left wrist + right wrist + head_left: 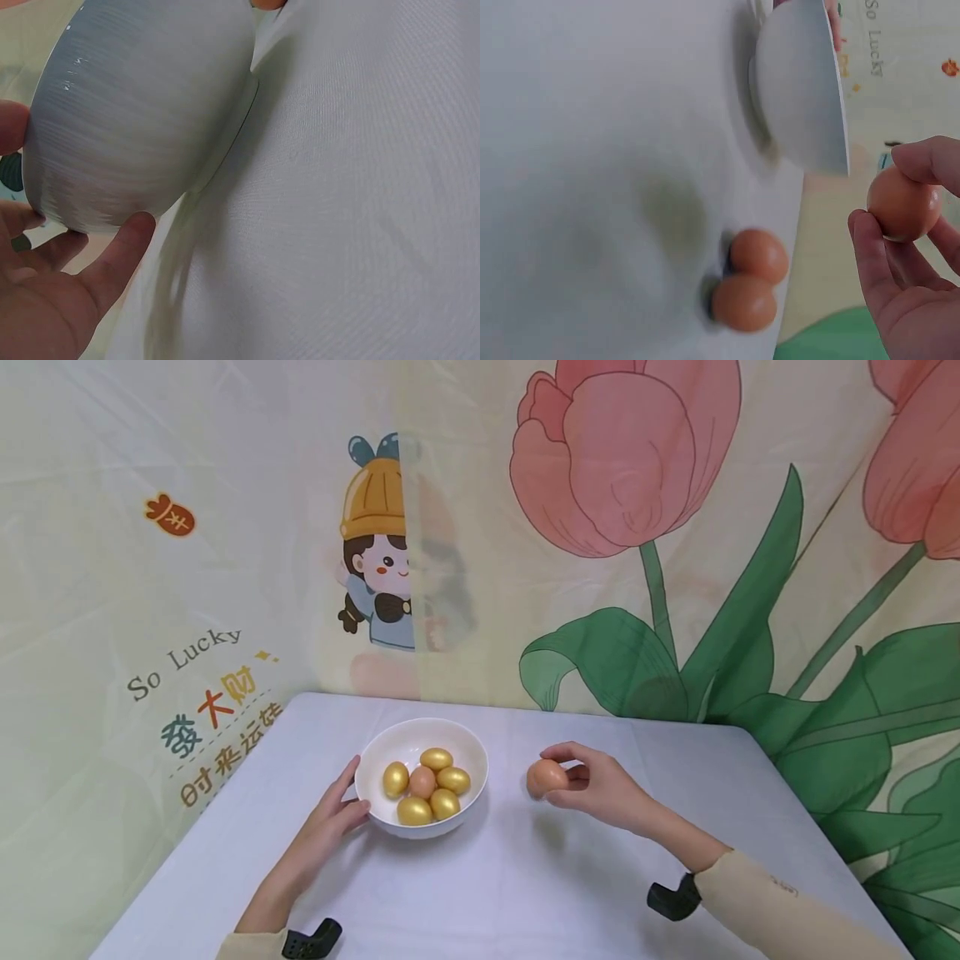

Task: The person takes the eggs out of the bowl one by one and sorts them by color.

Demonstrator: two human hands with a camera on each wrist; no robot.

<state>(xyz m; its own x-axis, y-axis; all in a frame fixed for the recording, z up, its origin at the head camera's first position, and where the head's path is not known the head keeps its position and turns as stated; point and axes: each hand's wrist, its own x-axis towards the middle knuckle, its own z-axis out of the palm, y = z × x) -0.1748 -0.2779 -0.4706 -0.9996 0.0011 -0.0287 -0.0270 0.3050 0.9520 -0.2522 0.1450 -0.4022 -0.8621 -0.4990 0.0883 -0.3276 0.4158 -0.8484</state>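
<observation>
A white bowl [367, 806] stands on the table with several golden eggs [415, 812] around one brown egg [422, 782] inside. My left hand [330, 814] holds the bowl by its left side, thumb and fingertips against the outer wall, as the left wrist view also shows. To the right of the bowl, my right hand [603, 789] pinches another brown egg [904, 202] between thumb and fingers, above the table. Two more brown eggs, one [759, 255] right beside the other [744, 302], lie on the cloth in the right wrist view; the right hand hides them in the head view.
A white cloth covers the table [465, 893]. Behind it hangs a printed backdrop [480, 527] with tulips, lettering and a cartoon figure. Each wrist wears a black device, one on the left [311, 939] and one on the right [673, 897].
</observation>
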